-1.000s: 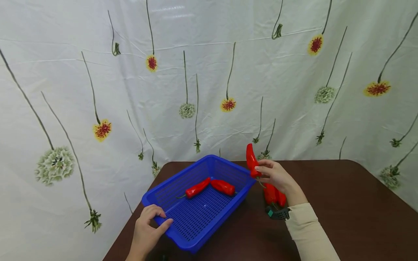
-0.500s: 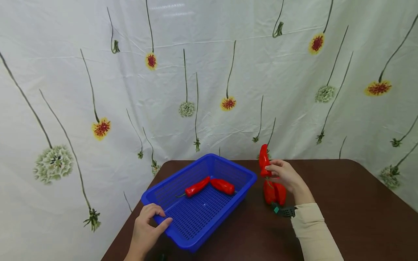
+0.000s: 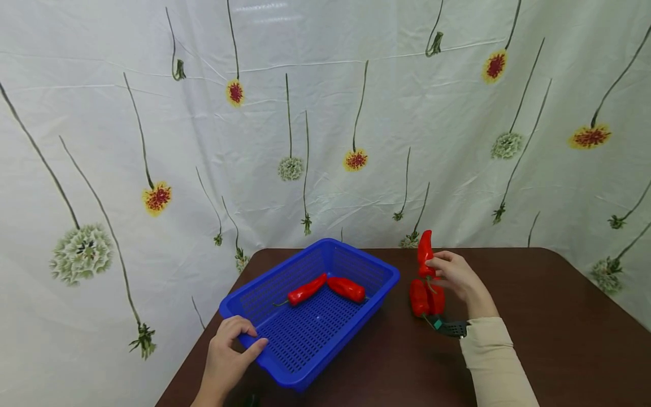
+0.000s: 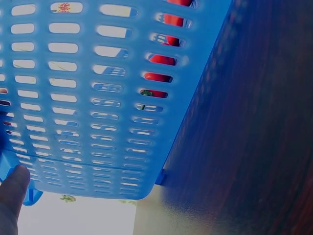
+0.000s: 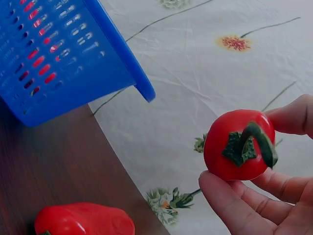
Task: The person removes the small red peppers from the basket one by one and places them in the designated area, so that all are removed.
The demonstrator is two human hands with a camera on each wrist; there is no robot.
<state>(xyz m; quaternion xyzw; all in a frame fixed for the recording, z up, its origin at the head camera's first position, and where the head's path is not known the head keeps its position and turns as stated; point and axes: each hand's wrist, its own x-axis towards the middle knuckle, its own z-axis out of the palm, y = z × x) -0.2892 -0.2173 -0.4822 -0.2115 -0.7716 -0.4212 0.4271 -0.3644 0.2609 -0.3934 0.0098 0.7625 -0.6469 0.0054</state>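
Note:
In the head view a blue plastic basket (image 3: 300, 345) with slotted walls stands at an angle on the table. Two red peppers (image 3: 307, 290) lie inside it, tips nearly meeting. My left hand (image 3: 226, 353) grips the rim at its near left corner; the left wrist view shows a finger against the basket wall (image 4: 78, 169). Right of the basket, my right hand (image 3: 458, 277) pinches another red pepper (image 3: 425, 251), tip up. Its green stem (image 5: 239, 149) faces the right wrist camera. Just below it, two more red peppers (image 3: 419, 298) lie side by side on the table.
The dark brown table (image 3: 549, 328) extends to the right. Behind it hangs a white cloth (image 3: 458, 113) printed with flowers. A dark band (image 3: 450, 328) is on my right wrist. A small dark object (image 3: 251, 400) shows at the lower edge beside my left wrist.
My right hand has carried its pepper rightward, from beside the basket's far right corner to above the two peppers on the table. The left hand stays on the basket.

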